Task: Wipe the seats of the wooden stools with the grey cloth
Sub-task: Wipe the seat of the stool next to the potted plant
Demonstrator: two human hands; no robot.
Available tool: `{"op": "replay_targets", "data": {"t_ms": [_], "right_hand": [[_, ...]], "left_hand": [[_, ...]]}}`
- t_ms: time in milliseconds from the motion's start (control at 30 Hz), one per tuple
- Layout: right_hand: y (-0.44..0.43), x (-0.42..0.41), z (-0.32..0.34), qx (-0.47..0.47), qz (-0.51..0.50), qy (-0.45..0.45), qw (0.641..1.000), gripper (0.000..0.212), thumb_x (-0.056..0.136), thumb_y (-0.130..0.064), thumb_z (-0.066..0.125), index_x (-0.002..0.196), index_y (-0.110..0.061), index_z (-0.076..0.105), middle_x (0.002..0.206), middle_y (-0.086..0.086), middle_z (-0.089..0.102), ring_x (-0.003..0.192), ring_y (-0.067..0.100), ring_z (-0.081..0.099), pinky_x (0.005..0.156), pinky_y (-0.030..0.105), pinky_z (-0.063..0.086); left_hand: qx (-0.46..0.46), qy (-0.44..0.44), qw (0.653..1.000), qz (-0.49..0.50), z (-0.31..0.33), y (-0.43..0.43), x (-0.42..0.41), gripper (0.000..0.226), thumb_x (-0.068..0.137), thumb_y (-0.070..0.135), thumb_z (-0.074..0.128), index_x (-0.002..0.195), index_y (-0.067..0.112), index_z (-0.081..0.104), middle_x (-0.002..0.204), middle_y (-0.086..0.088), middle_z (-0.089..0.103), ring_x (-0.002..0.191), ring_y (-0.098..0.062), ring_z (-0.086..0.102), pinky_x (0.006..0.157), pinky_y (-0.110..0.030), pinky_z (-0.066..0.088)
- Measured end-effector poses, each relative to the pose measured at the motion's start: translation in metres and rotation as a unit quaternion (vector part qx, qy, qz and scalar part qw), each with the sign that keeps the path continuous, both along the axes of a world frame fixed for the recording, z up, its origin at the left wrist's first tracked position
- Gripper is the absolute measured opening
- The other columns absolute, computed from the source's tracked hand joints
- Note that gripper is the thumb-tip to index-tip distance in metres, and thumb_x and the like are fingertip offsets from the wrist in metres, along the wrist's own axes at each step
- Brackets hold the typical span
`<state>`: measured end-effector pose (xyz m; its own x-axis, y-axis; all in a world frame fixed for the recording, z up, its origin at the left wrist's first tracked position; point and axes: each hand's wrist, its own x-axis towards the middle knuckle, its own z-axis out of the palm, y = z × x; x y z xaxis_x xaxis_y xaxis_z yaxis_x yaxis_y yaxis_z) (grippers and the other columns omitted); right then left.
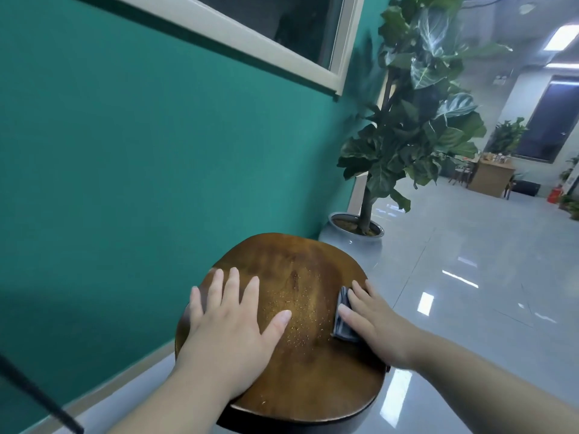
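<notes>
- Teal wall (125,151) and glossy grey tiled floor (470,292) flank the round dark-brown wooden stool seat (297,277), which is dusted with fine yellowish specks; its legs are hidden beneath.
- Folded grey cloth (341,322) lies at the seat's right edge, mostly covered by the right hand (376,324), whose straight fingers press it.
- Left hand (232,333) rests flat on the seat, fingers spread.
- Large-leaved potted plant (416,120) stands beyond, beside the wall.

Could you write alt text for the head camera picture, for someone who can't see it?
A person's right hand presses a folded grey cloth on the right edge of a wooden stool seat dusted with yellowish specks, while the left hand lies flat on the seat's left side. A teal wall and a potted plant stand behind.
</notes>
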<state>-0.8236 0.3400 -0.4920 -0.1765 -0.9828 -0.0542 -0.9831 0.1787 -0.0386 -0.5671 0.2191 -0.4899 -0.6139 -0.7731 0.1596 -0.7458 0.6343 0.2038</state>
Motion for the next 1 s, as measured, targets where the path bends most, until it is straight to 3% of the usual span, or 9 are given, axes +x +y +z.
{"op": "replay_targets", "data": {"t_ms": [67, 200, 400, 567, 733, 833, 933, 1000], "right_hand": [[0.018, 0.030, 0.009, 0.021, -0.041, -0.071, 0.996, 0.114, 0.071, -0.084, -0.021, 0.161, -0.019, 0.005, 0.168, 0.005, -0.004, 0.150, 0.018, -0.025, 0.121, 0.034, -0.017], [0.051, 0.084, 0.027, 0.035, -0.127, -0.185, 0.974, 0.145, 0.037, -0.107, -0.011, 0.157, -0.026, -0.012, 0.158, -0.018, -0.024, 0.142, 0.007, -0.037, 0.124, 0.034, -0.008], [0.063, 0.110, 0.033, 0.086, -0.113, -0.152, 0.978, 0.145, 0.033, -0.106, -0.014, 0.156, -0.029, -0.018, 0.155, -0.023, -0.031, 0.139, 0.002, -0.040, 0.124, 0.033, -0.007], [0.056, 0.088, 0.040, 0.106, -0.076, -0.147, 0.980, 0.118, 0.056, -0.098, -0.007, 0.154, -0.034, -0.018, 0.156, -0.024, -0.030, 0.139, -0.002, -0.038, 0.121, 0.026, -0.012], [0.019, 0.040, 0.032, 0.088, -0.093, -0.121, 0.984, 0.086, 0.088, -0.070, 0.013, 0.159, -0.025, -0.005, 0.163, -0.014, -0.015, 0.145, 0.004, -0.027, 0.119, 0.023, -0.014], [-0.013, 0.007, 0.029, 0.087, -0.101, -0.111, 0.985, 0.048, 0.108, -0.043, 0.014, 0.148, -0.035, -0.011, 0.162, -0.008, -0.015, 0.143, 0.003, -0.023, 0.109, 0.012, -0.023], [-0.044, -0.019, 0.031, 0.098, -0.127, -0.099, 0.982, 0.058, 0.105, -0.051, 0.011, 0.158, -0.029, -0.004, 0.167, -0.003, -0.012, 0.151, 0.014, -0.021, 0.120, 0.031, -0.014], [-0.069, -0.035, 0.029, 0.099, -0.129, -0.066, 0.984, 0.057, 0.108, -0.046, 0.009, 0.160, -0.025, 0.000, 0.167, 0.001, -0.011, 0.152, 0.019, -0.019, 0.118, 0.029, -0.015]], "left_hand": [[0.000, 0.002, 1.000, -0.001, 0.002, 0.001, 0.001, 0.098, 0.076, 0.079, -0.016, 0.159, 0.029, 0.002, 0.168, -0.004, -0.007, 0.152, -0.025, -0.018, 0.122, -0.057, -0.007], [-0.005, 0.007, 1.000, -0.003, 0.002, 0.002, 0.002, 0.096, 0.078, 0.079, -0.012, 0.159, 0.030, 0.004, 0.168, -0.005, -0.005, 0.153, -0.026, -0.015, 0.122, -0.057, -0.005], [-0.023, 0.010, 1.000, -0.011, -0.001, 0.002, 0.002, 0.100, 0.076, 0.080, -0.017, 0.158, 0.029, 0.006, 0.168, -0.006, -0.001, 0.153, -0.027, -0.013, 0.122, -0.058, -0.004], [-0.039, 0.008, 0.999, -0.016, -0.002, 0.003, 0.002, 0.095, 0.078, 0.079, -0.015, 0.158, 0.030, 0.004, 0.168, -0.005, 0.000, 0.153, -0.026, -0.012, 0.122, -0.057, -0.003], [-0.051, 0.009, 0.998, -0.025, -0.003, 0.004, 0.002, 0.091, 0.082, 0.078, -0.012, 0.157, 0.029, 0.005, 0.168, -0.005, 0.003, 0.153, -0.026, -0.010, 0.122, -0.057, -0.002], [-0.055, 0.009, 0.998, -0.027, -0.002, 0.004, 0.002, 0.093, 0.082, 0.077, -0.013, 0.157, 0.028, 0.007, 0.168, -0.005, 0.005, 0.153, -0.027, -0.009, 0.122, -0.057, 0.000], [-0.056, 0.016, 0.998, -0.031, -0.003, 0.005, 0.002, 0.093, 0.083, 0.077, -0.012, 0.157, 0.026, 0.012, 0.167, -0.006, 0.010, 0.154, -0.027, -0.007, 0.122, -0.058, 0.001], [-0.058, 0.024, 0.997, -0.033, -0.004, 0.005, 0.001, 0.092, 0.085, 0.077, -0.011, 0.157, 0.026, 0.015, 0.167, -0.006, 0.013, 0.154, -0.027, -0.005, 0.122, -0.057, 0.001]]}}
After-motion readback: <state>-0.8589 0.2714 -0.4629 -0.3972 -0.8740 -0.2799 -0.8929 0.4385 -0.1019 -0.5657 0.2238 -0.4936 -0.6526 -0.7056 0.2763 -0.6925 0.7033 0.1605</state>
